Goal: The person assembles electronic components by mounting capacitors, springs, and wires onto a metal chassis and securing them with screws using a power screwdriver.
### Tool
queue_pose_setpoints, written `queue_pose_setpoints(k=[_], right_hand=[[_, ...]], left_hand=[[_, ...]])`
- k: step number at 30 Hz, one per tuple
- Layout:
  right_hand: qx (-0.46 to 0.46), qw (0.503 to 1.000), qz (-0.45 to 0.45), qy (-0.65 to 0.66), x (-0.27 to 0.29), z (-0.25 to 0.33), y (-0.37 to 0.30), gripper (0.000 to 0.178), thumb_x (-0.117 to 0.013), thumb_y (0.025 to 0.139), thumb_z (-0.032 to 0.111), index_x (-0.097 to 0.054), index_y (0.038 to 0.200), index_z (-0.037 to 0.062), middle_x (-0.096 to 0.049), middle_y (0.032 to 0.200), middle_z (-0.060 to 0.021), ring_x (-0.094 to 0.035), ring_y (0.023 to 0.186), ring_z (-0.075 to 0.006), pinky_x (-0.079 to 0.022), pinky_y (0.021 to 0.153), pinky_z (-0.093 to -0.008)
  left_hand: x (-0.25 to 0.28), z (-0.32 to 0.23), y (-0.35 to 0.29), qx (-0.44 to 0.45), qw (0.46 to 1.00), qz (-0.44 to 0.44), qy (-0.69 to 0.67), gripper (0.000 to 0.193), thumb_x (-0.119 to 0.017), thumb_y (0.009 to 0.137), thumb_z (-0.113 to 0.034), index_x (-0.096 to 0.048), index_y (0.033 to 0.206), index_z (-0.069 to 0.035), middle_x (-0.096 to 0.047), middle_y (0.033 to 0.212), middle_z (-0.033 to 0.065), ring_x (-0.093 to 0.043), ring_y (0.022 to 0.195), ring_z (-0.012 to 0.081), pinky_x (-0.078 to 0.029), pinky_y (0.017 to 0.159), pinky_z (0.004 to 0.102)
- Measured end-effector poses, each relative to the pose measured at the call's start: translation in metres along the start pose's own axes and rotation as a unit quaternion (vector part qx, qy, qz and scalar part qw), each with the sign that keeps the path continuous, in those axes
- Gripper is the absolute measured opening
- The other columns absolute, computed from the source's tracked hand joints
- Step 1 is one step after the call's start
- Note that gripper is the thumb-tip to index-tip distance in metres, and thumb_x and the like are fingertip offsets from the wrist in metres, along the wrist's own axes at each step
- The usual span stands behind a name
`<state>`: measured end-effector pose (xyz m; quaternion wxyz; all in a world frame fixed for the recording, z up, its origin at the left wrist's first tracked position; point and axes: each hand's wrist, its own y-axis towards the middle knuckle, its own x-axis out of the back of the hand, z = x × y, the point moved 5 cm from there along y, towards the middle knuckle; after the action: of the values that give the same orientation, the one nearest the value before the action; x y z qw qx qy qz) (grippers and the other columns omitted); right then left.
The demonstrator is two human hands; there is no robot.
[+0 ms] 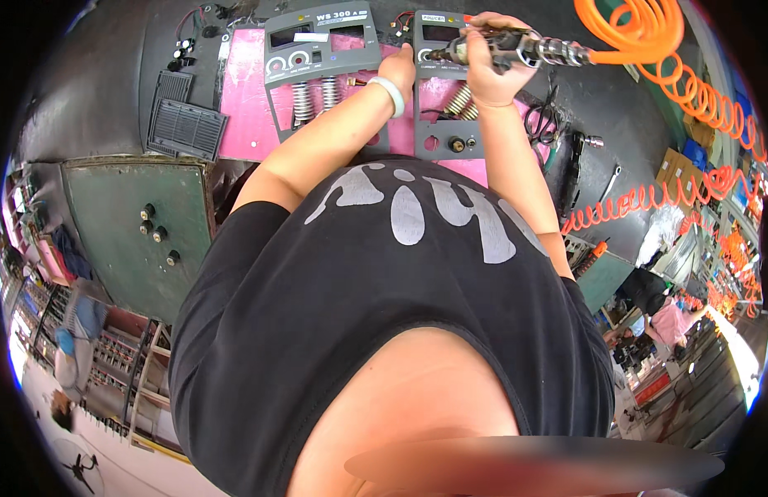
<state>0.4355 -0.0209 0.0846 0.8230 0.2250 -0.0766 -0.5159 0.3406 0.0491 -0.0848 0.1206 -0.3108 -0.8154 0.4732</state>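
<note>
My right hand (pixel 497 79) is wrapped round an air screwdriver (pixel 504 47), whose tip points left over the right-hand grey front panel (pixel 440 68). From the tool's rear end runs an orange coiled hose (pixel 649 41). My left hand (pixel 398 69), with a pale bangle at the wrist, is closed at the left edge of that same panel; part of its fingers is hidden. A second grey front panel (pixel 322 62) with knob dials and display windows lies just left of it. Metal coil springs (pixel 303 103) show below this second panel.
A pink mat (pixel 241 91) covers part of the dark bench. Black vent grilles (pixel 185 128) lie at left, near small wired parts (pixel 183 54). Another black tool (pixel 574 161) and a wrench (pixel 613 180) lie at right. More orange coiled hose (pixel 632 201) crosses the right side.
</note>
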Motion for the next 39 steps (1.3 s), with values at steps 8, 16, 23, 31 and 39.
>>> queue_pose_setpoints(k=[8, 16, 23, 31, 39], right_hand=[[-0.032, 0.997, 0.075, -0.012, -0.013, -0.02, 0.002, 0.029, -0.056, 0.068, -0.014, -0.045, 0.092, -0.0018, -0.058, 0.079, -0.0161, -0.061, 0.072, -0.0193, -0.054, 0.067, -0.0316], [-0.032, 0.995, 0.089, -0.019, -0.016, -0.026, 0.003, 0.027, -0.055, 0.067, -0.014, -0.046, 0.089, -0.0028, -0.06, 0.076, -0.0177, -0.061, 0.067, -0.0198, -0.054, 0.065, -0.0314], [-0.038, 0.997, 0.066, -0.008, -0.011, -0.019, 0.007, 0.026, -0.055, 0.067, -0.013, -0.047, 0.09, -0.0034, -0.061, 0.079, -0.0187, -0.062, 0.067, -0.0208, -0.054, 0.066, -0.0315], [-0.01, 1.0, 0.019, 0.014, 0.018, 0.002, 0.022, 0.032, -0.055, 0.068, -0.015, -0.046, 0.096, -0.0017, -0.06, 0.084, -0.0192, -0.062, 0.072, -0.022, -0.053, 0.069, -0.033], [-0.048, 0.999, 0.005, -0.024, 0.027, -0.021, 0.012, 0.03, -0.061, 0.067, -0.012, -0.047, 0.092, -0.0021, -0.061, 0.08, -0.0136, -0.061, 0.07, -0.0166, -0.051, 0.069, -0.0279]], left_hand=[[-0.008, 0.013, 0.01, -0.008, 0.972, 0.179, -0.153, 0.028, -0.034, 0.096, -0.024, -0.056, 0.1, -0.007, -0.062, 0.091, 0.0036, -0.057, 0.08, 0.0153, -0.045, 0.074, 0.032], [-0.006, 0.011, 0.007, -0.018, 0.966, 0.191, -0.175, 0.025, -0.04, 0.094, -0.02, -0.054, 0.089, 0.0, -0.056, 0.082, 0.0085, -0.056, 0.071, 0.0178, -0.049, 0.067, 0.0304], [-0.01, 0.012, 0.006, 0.01, 0.965, 0.206, -0.16, 0.027, -0.036, 0.096, -0.025, -0.055, 0.101, -0.006, -0.062, 0.096, 0.0042, -0.058, 0.085, 0.0164, -0.047, 0.081, 0.0345], [-0.018, 0.003, 0.009, 0.037, 0.957, 0.217, -0.19, 0.04, -0.032, 0.095, -0.036, -0.053, 0.109, -0.006, -0.061, 0.104, 0.0066, -0.057, 0.095, 0.0208, -0.045, 0.086, 0.0385], [-0.034, -0.006, 0.025, 0.051, 0.969, 0.202, -0.133, 0.039, -0.036, 0.093, -0.042, -0.055, 0.106, -0.011, -0.064, 0.096, 0.003, -0.063, 0.082, 0.0172, -0.052, 0.075, 0.0371]])
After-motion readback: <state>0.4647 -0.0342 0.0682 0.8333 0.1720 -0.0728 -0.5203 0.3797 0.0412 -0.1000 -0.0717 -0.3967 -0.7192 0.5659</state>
